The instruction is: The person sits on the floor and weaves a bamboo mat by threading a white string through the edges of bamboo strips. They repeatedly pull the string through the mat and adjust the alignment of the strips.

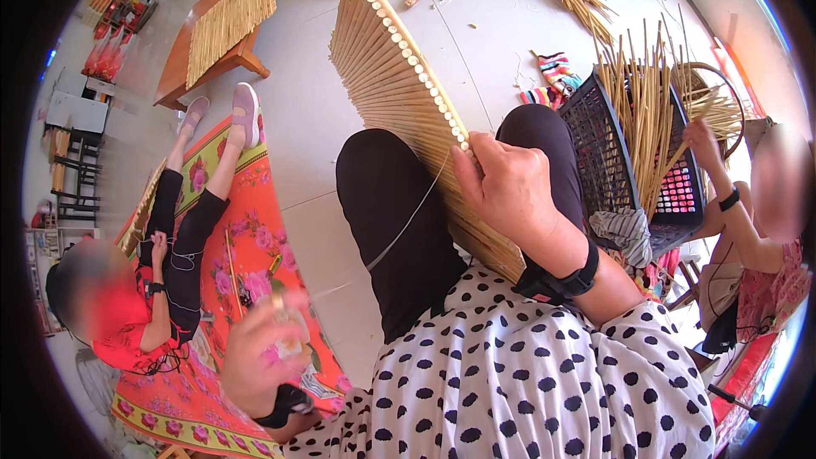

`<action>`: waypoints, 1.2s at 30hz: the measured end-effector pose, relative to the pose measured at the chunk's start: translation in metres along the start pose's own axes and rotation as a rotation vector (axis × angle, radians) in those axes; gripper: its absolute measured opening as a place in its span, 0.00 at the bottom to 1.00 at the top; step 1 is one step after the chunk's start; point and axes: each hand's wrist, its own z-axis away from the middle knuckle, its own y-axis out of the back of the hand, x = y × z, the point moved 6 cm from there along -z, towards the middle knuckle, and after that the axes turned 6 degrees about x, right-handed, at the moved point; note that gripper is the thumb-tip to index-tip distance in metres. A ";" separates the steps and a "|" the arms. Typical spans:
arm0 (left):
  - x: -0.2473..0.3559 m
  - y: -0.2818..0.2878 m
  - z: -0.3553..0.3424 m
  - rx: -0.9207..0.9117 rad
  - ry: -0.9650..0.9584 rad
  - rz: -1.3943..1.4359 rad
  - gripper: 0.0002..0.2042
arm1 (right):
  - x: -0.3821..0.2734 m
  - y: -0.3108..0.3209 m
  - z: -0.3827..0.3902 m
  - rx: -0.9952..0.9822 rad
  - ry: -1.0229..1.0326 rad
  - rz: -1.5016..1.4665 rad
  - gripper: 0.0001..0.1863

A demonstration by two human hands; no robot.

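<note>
**Stalk mat across the lap, right hand clamped on its edge**

Far left of the mat: a seated co-worker (127,306) in red, legs stretched out, one hand raised near the thighs. Up and left of the mat, a brown wooden bench (177,68) carries a second mat (234,21) of straw-coloured stalks. Below the bench, also left of the mat, a red floral cloth (246,177).

Left hand (268,348): low, left of the mat, forearm rising from the lower edge, wrist in a dark band. Motion-blurred; finger closure cannot be told. A pale thread (408,225) slants from the mat's edge down toward this hand.

Stalk mat (374,64): between and over the knees, tilted, round cut ends lined along its upper edge.

Right hand (510,183): near end of that row, forearm angled in from lower right, thumb and curled fingers pinching the edge.

Right of the mat: dark plastic crate (595,140), stalks upright inside.
</note>
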 end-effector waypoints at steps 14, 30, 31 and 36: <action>-0.018 -0.135 -0.155 0.067 0.273 0.547 0.07 | 0.005 -0.001 0.004 0.042 -0.051 -0.100 0.14; -0.014 -0.099 -0.170 0.355 0.332 1.543 0.18 | -0.001 0.000 0.009 0.009 0.092 -0.403 0.24; -0.017 -0.098 -0.169 0.333 0.362 1.503 0.18 | 0.001 0.000 0.011 0.000 0.117 -0.374 0.23; -0.018 -0.089 -0.153 0.440 0.514 1.416 0.05 | 0.001 -0.002 0.019 -0.016 0.150 -0.359 0.23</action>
